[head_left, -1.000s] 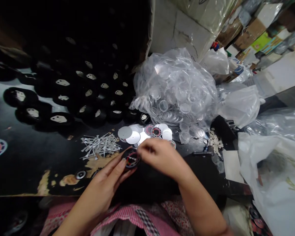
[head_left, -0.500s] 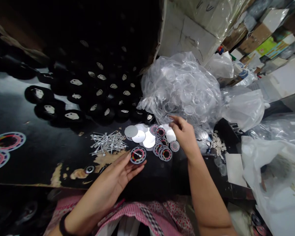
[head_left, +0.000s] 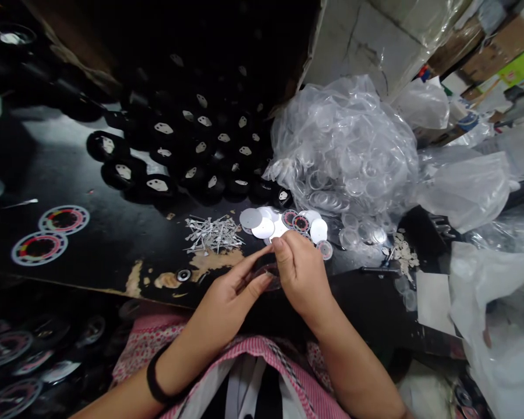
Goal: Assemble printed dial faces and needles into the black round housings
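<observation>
My left hand [head_left: 231, 299] is closed on the left side of a small round dial gauge [head_left: 267, 272], which is tilted and mostly covered by fingers. My right hand [head_left: 303, 273] presses against its other side, thumb on top; whether a clear lens lies between them, I cannot tell. Just beyond my hands is a pile of printed dial discs [head_left: 301, 223] and plain white discs [head_left: 262, 228]. Left of the pile lies a heap of light grey pointers [head_left: 213, 233].
Rows of black round housings [head_left: 157, 185] stand at the back left. A clear plastic bag of round lenses [head_left: 349, 157] sits back right. Two printed dials [head_left: 64, 220] lie at the left, and thin metal plates [head_left: 405, 255] and white card [head_left: 436, 302] at the right.
My right hand has come from the far side of the disc pile to the dial gauge in my left hand. The gauge face has turned out of clear view, and the camera has shifted left.
</observation>
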`<action>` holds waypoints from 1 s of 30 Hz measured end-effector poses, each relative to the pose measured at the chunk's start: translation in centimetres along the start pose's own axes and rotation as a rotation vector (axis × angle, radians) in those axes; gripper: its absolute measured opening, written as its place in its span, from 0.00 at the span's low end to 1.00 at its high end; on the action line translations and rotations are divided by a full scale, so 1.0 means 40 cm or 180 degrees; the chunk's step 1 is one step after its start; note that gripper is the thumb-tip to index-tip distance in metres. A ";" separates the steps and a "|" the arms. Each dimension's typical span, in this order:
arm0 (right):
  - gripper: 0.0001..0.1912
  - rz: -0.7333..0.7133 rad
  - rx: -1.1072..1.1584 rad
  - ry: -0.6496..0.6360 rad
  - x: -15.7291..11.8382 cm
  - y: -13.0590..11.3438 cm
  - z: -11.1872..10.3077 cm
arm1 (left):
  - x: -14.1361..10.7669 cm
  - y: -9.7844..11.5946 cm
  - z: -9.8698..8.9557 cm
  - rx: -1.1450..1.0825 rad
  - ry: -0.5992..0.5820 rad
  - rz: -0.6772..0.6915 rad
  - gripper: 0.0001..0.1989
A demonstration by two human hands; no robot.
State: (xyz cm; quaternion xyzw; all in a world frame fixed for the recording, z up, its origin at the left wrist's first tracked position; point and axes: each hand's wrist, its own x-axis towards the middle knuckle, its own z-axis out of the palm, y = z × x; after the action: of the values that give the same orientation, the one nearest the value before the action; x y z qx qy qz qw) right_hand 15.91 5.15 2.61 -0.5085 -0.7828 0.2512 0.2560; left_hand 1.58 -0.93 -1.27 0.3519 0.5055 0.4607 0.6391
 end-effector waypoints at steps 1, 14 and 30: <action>0.24 -0.0096 -0.0165 0.0120 0.000 -0.003 0.007 | -0.003 0.001 0.003 0.0118 0.0009 0.0058 0.23; 0.14 0.0008 0.0795 -0.0870 0.016 -0.004 0.023 | -0.205 -0.066 -0.292 0.1303 0.1496 -0.0485 0.20; 0.09 0.0248 0.0786 -0.1240 0.002 -0.029 0.036 | 0.157 0.077 -0.355 0.3477 0.1653 0.1952 0.27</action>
State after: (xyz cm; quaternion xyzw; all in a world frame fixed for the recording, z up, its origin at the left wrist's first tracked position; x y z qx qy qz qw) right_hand 14.15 4.62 2.32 -0.4451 -0.7605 0.4482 0.1505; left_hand -12.51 5.78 -3.92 0.6297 0.6802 0.3691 0.0679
